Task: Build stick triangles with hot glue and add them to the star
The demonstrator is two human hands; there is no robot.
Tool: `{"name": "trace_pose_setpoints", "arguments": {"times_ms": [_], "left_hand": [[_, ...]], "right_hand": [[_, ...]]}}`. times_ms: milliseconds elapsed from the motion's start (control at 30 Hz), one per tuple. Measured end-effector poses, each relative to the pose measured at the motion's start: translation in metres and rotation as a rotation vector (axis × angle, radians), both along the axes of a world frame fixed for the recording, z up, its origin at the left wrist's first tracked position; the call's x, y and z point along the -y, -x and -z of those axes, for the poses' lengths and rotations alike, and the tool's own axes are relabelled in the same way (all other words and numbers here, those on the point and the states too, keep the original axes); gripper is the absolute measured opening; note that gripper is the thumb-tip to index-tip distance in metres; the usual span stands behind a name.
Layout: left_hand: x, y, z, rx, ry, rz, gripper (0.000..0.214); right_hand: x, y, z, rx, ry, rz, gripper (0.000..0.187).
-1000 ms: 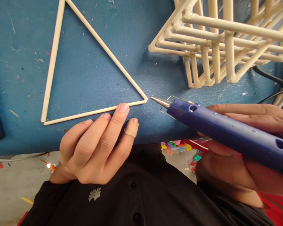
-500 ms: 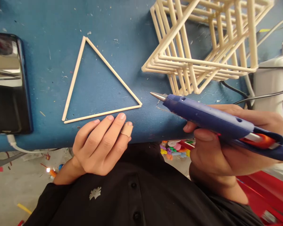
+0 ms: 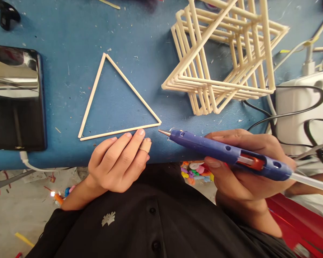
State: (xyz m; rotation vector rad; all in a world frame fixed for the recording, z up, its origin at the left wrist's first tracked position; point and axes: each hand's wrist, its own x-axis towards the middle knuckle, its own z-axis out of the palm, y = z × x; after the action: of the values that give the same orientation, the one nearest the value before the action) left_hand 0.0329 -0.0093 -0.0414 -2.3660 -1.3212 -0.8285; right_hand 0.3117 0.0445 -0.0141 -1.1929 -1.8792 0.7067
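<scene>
Three thin wooden sticks lie on the blue table as a triangle [image 3: 134, 88], its sides meeting or nearly meeting at the corners. My left hand [image 3: 118, 163] rests at the table's front edge with fingers stretched out, the tips touching the lower stick [image 3: 121, 132]; one finger wears a beige bandage. In my right hand [image 3: 247, 172] is a blue hot glue gun [image 3: 204, 146], with a clear glue stick [image 3: 310, 182] coming out of its rear. The metal nozzle points left, just below and right of the triangle's right corner, slightly apart from it.
A star-shaped stack of joined wooden sticks [image 3: 204, 68] stands at the back right. Beside it are a white power strip [image 3: 303, 107] and black cables. A phone [image 3: 17, 96] with a charging cable lies left. Colourful pieces [image 3: 195, 171] show below the table edge.
The glue gun has moved left and down, bringing its nozzle close to the triangle's right corner. The view has shifted slightly; my left hand stays by the lower stick.
</scene>
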Motion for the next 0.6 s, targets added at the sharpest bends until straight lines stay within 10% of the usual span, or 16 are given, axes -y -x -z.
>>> {"name": "trace_pose_setpoints", "arguments": {"times_ms": [600], "left_hand": [[-0.005, 0.002, -0.007, 0.022, -0.019, 0.022, 0.013]], "right_hand": [[-0.005, -0.005, -0.005, 0.017, -0.026, -0.015, 0.046]]}}
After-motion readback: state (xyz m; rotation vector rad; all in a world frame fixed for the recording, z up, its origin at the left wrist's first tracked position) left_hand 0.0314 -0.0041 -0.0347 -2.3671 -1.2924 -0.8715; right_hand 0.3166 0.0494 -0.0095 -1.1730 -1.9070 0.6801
